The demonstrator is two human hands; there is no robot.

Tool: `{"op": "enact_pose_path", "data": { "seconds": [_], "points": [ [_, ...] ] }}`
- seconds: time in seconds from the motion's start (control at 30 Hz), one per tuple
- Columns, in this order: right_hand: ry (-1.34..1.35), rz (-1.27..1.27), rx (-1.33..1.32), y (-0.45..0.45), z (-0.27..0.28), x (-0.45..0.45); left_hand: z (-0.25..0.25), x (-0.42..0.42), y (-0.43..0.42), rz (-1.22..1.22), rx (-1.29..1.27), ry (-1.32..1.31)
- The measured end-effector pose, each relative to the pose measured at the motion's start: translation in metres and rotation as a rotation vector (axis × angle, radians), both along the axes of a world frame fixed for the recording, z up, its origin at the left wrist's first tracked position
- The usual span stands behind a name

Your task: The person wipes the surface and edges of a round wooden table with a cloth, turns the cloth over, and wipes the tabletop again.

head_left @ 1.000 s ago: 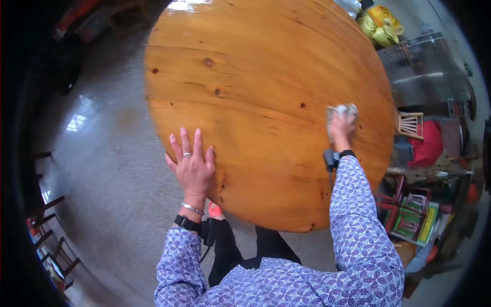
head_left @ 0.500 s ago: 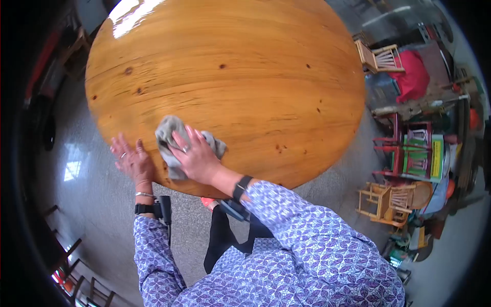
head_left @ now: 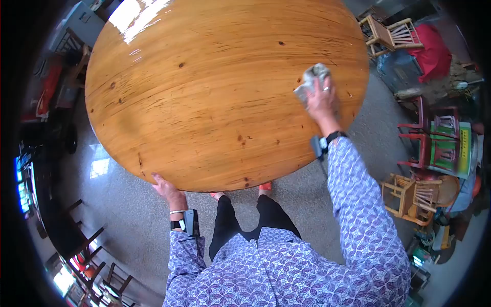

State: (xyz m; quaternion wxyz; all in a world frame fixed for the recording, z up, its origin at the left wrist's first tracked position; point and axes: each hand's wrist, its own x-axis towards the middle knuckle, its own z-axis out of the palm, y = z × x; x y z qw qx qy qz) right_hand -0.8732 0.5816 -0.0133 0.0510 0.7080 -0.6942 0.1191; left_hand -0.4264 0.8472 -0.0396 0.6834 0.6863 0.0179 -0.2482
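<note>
A large round wooden table top point(head_left: 204, 112) with dark knots fills the upper middle of the view. On its right part, my right hand point(head_left: 321, 100) presses a grey cloth point(head_left: 313, 77) against the wood, the cloth bunched under and beyond the fingers. At the near left rim is my left hand point(head_left: 168, 190), its thumb side on the edge and most of its fingers hidden below the table top. Both wrists carry black straps with small devices.
Bamboo chairs stand at the upper right point(head_left: 391, 35) and lower right point(head_left: 409, 199). Red chairs point(head_left: 422, 133) lean near a green board. A red cloth point(head_left: 432, 51) lies at the right. Dark stools point(head_left: 89, 240) stand at lower left.
Over the last second my right hand swept the cloth left to near my left hand, then back out to the right. My left hand went from flat on the table top to its near rim.
</note>
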Motion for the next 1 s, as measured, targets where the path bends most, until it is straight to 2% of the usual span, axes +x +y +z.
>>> {"op": "enact_pose_path", "data": {
  "seconds": [0.03,0.07,0.13,0.2,0.3,0.37,0.4,0.43,0.5,0.57,0.7,0.77,0.83,0.87,0.9,0.93,1.0],
  "points": [
    [-0.057,-0.063,0.026,-0.023,-0.001,-0.014,-0.012,-0.007,0.003,0.008,-0.004,-0.056],
    [0.020,-0.086,-0.063,-0.050,-0.014,-0.021,-0.017,-0.011,0.005,0.018,-0.005,-0.110],
    [0.115,-0.032,0.036,-0.056,0.015,0.018,-0.015,-0.014,0.004,0.058,0.083,-0.138],
    [-0.176,0.049,0.141,-0.067,0.016,0.069,-0.018,-0.014,0.001,0.081,0.135,-0.179],
    [-0.125,0.376,-0.109,-0.036,-0.001,0.167,-0.019,-0.007,0.006,0.078,0.195,-0.252],
    [-0.227,0.514,0.004,0.022,-0.006,0.214,-0.015,-0.010,0.002,0.068,0.229,-0.265],
    [-0.135,0.610,0.007,0.054,-0.010,0.228,-0.016,-0.009,0.002,0.067,0.251,-0.249],
    [-0.207,0.661,-0.033,0.089,-0.004,0.229,-0.018,-0.005,0.003,0.062,0.272,-0.231],
    [-0.297,0.812,0.033,0.149,0.011,0.207,-0.024,0.005,0.005,0.047,0.286,-0.232],
    [-0.310,0.828,-0.015,0.187,0.016,0.171,-0.034,0.013,0.010,0.038,0.268,-0.266],
    [-0.273,0.663,0.086,0.191,0.010,0.068,-0.032,0.016,0.013,-0.018,0.232,-0.222],
    [-0.168,0.489,0.112,0.165,0.019,0.013,-0.055,0.027,0.021,-0.097,0.320,-0.394],
    [-0.074,0.335,0.087,0.126,0.021,-0.029,-0.014,-0.003,0.004,0.039,0.258,-0.201],
    [-0.040,0.260,0.070,0.105,0.016,-0.044,-0.004,-0.012,0.000,0.044,0.254,-0.223],
    [-0.037,0.205,0.070,0.082,0.008,-0.058,-0.028,0.009,0.011,-0.075,0.292,-0.404],
    [0.012,0.185,0.021,0.058,0.006,-0.071,-0.073,0.047,0.034,-0.193,0.328,-0.585],
    [-0.075,0.078,0.004,0.007,0.010,-0.084,-0.075,0.048,0.031,-0.188,0.378,-0.591]
  ]
}}
